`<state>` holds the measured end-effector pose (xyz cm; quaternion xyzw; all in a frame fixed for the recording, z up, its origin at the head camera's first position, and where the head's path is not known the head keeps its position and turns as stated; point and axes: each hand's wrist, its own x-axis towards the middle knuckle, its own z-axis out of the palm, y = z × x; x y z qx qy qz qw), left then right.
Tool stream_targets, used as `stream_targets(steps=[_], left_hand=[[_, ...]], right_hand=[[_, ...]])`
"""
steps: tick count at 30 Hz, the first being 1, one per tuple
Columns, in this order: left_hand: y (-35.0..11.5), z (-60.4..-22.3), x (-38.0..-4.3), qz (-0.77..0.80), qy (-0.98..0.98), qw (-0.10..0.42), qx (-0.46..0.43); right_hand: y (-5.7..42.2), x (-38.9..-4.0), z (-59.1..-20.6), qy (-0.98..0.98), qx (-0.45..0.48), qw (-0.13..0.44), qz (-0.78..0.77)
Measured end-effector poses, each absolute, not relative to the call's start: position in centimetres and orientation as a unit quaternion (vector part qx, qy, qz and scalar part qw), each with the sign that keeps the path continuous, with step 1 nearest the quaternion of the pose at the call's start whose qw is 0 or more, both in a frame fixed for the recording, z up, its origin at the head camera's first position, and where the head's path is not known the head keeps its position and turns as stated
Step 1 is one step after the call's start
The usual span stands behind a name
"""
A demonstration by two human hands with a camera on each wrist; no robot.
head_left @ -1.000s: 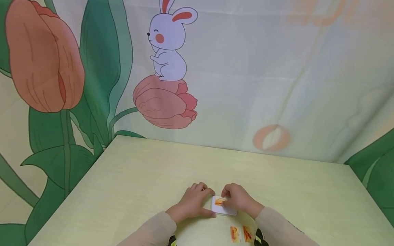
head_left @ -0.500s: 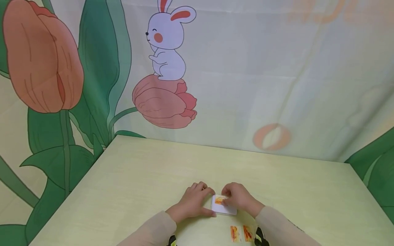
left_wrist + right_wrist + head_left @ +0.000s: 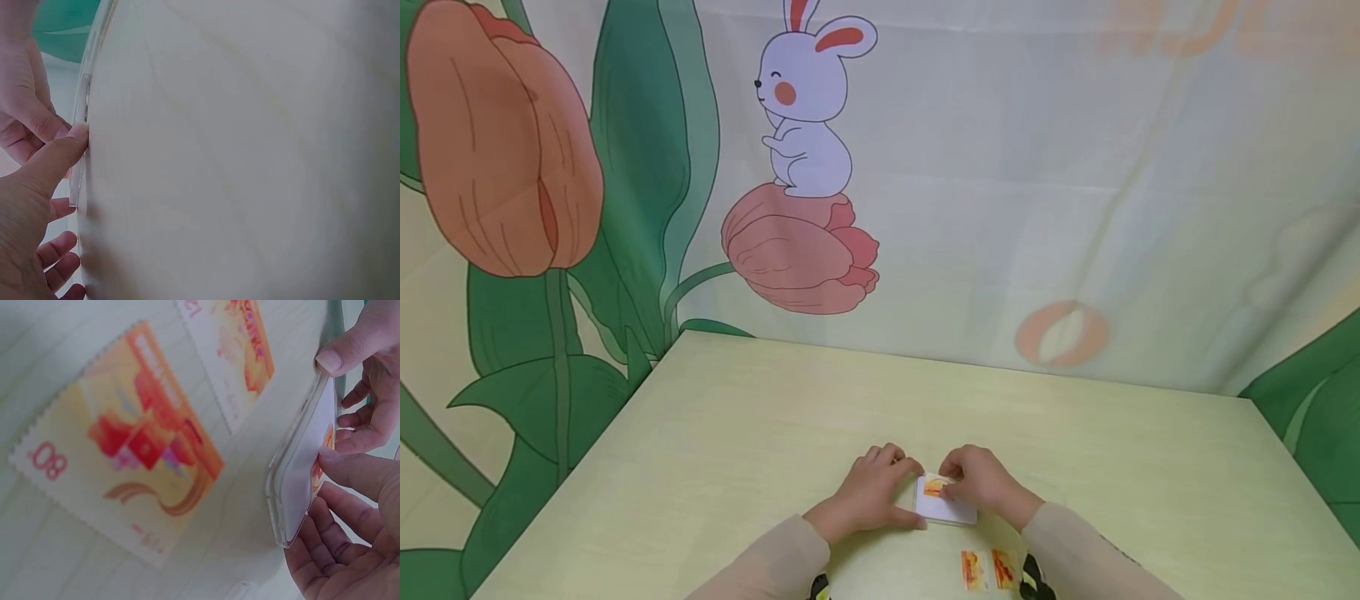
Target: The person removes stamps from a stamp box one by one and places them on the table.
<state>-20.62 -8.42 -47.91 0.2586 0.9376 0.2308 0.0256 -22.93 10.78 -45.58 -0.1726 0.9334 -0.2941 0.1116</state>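
In the head view a flat, clear-edged case (image 3: 940, 510) with a white face lies near the table's front. My left hand (image 3: 871, 492) holds its left side, thumb at the near corner, index finger at the far corner. An orange-and-yellow postage stamp (image 3: 933, 487) is on the white face toward the far edge. My right hand (image 3: 981, 483) pinches at it with thumb and curled index finger, covering its right part. From the right wrist view, the thumb (image 3: 356, 472) presses on the stamp and the other fingers bend around the case's far side.
Two loose stamps lie on the table in front of the case: one orange and yellow stamp (image 3: 974, 571) and a redder stamp (image 3: 1003, 569) to its right. The pale table (image 3: 760, 417) runs back to a printed cloth (image 3: 940, 208) with tulips and a rabbit.
Over the first half second the stamp under my right thumb shifts slightly toward the far edge of the case. Both hands otherwise keep their places.
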Motion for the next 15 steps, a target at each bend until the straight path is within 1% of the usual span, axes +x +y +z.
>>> stream_targets(steps=[15], left_hand=[[-8.39,-47.8,-20.54,0.232,0.938,0.025,0.257]], right_hand=[[11.14,-23.12,-45.7,0.924,-0.179,0.107,-0.322]])
